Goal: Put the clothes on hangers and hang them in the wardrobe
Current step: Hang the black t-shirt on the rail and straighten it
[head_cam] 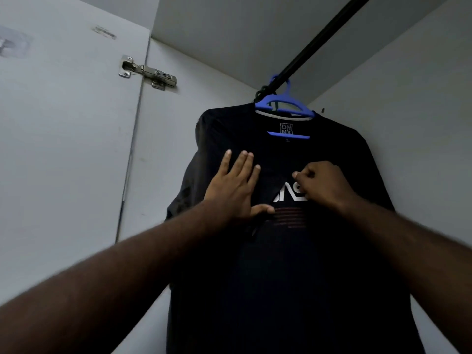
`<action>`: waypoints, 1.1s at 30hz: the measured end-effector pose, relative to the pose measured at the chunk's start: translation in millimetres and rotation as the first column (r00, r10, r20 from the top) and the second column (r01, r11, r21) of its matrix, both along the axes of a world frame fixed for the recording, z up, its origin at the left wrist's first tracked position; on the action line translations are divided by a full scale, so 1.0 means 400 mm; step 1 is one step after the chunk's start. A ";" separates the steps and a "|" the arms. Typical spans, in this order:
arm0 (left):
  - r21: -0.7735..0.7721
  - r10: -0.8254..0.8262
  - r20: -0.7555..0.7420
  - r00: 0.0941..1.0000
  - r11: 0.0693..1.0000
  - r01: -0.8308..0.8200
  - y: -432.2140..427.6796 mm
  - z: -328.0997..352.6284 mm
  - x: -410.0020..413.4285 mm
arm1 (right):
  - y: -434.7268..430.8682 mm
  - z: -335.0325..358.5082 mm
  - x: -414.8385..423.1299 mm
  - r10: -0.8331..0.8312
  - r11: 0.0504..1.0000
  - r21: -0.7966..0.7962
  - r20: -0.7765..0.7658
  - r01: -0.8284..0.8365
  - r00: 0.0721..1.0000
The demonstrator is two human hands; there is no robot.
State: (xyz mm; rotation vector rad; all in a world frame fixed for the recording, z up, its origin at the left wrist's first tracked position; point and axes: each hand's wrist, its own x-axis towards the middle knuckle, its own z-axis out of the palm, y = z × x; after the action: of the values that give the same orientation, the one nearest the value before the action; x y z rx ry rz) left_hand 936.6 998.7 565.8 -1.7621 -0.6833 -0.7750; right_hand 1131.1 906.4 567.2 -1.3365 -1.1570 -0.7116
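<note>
Two hands meet the hung shirt (281, 264): left hand (233, 186) pressing flat, right hand (323, 185) pinching fabric.

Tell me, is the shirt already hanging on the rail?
Yes. The shirt is on the blue hanger, whose hook is over the rail.

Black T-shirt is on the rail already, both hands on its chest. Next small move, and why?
Probably let go and draw both hands back. The black T-shirt sits on the blue hanger, whose hook is over the wardrobe rail. The left hand lies flat on the chest; the right hand pinches the fabric by the white print. That looks like final smoothing, so nothing more seems needed here.
</note>
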 end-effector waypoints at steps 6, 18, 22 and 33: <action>-0.003 -0.130 -0.100 0.986 0.991 0.131 0.015 0.000 0.120 | -0.081 -0.028 0.163 -0.215 0.969 0.119 -0.024 0.217 0.976; -0.131 -0.556 -0.197 0.808 0.831 0.540 -0.045 0.126 0.279 | -0.135 -0.040 0.423 0.180 0.970 0.227 -0.435 -0.086 0.882; -0.128 -0.608 -0.210 0.766 0.794 0.595 -0.039 0.143 0.307 | -0.111 -0.054 0.453 0.158 0.978 0.195 -0.435 -0.079 0.887; 0.022 -0.417 -0.318 0.851 0.894 0.447 -0.001 0.135 0.365 | -0.340 0.053 0.456 -0.371 0.902 0.162 -0.185 0.401 0.910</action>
State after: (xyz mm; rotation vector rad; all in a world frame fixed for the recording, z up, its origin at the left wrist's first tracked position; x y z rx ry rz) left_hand 1082.7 998.2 619.8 -1.9184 -0.0305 -0.7909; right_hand 1313.4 770.6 588.3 -1.4386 -0.6832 -0.9675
